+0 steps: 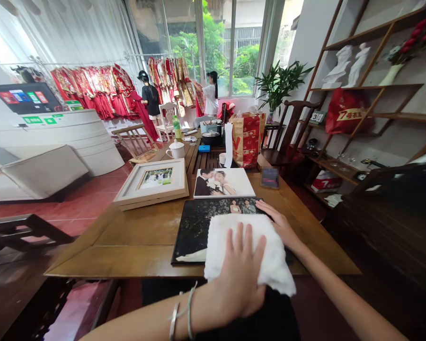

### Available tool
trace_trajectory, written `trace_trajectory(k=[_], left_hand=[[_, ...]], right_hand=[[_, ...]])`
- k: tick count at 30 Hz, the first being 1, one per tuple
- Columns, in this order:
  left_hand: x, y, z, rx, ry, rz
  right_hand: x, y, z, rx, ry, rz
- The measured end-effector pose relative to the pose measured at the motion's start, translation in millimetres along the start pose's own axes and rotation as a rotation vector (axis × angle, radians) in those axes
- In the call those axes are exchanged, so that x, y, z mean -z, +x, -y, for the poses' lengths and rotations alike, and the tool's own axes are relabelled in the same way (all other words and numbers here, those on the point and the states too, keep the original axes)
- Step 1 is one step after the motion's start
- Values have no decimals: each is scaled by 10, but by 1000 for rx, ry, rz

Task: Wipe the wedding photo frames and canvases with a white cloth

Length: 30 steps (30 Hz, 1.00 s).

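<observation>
So my left fingers [239, 237] are spread out flat with gaps between them, palm down on a white cloth [275, 258], pressing on it more than grabbing it. Can't see any bunching in my grip. The cloth sits on top of the dark photo [195, 232], covers a big part of it, and flops over the near side of the desk [135, 237], below my left palm. Two bracelets [190, 308] are on that wrist.

My right fingers [271, 211] are stretched out pretty straight, resting on the far right corner of the dark photo, up and right of my left ones. Thumb's hidden on that side, so I honestly can't tell if I'm pinching the edge or just leaning on it. The little printed couple [235, 207] is right next to those fingertips.

The dark photo itself lies flat on the desk, under the cloth and my left fingers. Just beyond it, past my fingers, there's a white photo [246, 182], with a phone [270, 178] near its right side. Framed photo [128, 182] is off to the left of my fingers, a cup [176, 150] behind it. Paper bag [246, 139] stands farther out, beyond the white photo.
</observation>
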<state>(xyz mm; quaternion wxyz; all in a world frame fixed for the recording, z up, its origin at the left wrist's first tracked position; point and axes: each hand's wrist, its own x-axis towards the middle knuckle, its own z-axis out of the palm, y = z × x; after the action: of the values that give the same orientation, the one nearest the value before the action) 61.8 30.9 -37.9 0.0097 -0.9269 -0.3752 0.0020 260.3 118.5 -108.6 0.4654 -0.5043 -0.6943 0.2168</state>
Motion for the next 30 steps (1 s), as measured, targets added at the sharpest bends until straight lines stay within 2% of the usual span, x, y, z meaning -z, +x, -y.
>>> trace_trajectory(k=[2, 5, 13, 17, 21, 23, 27, 30], left_hand=[[33, -118, -84, -37, -18, 40], [71, -86, -89, -30, -14, 59], [80, 606, 267, 141, 79, 56], [40, 788, 365, 176, 117, -6], [5, 632, 210, 190, 139, -11], [-43, 445, 62, 149, 138, -17], [-201, 65, -199, 50, 109, -116], [-219, -35, -253, 26, 64, -118]], right_hand=[[-1, 3, -6, -2, 1, -5], [0, 4, -11, -3, 21, -18], [8, -8, 32, -51, 91, -39], [4, -16, 70, -81, 79, -32], [6, -23, 36, -85, 88, -54], [9, -22, 18, -91, 92, -63], [14, -3, 40, -115, 83, -40], [16, 9, 58, -136, 80, -30]])
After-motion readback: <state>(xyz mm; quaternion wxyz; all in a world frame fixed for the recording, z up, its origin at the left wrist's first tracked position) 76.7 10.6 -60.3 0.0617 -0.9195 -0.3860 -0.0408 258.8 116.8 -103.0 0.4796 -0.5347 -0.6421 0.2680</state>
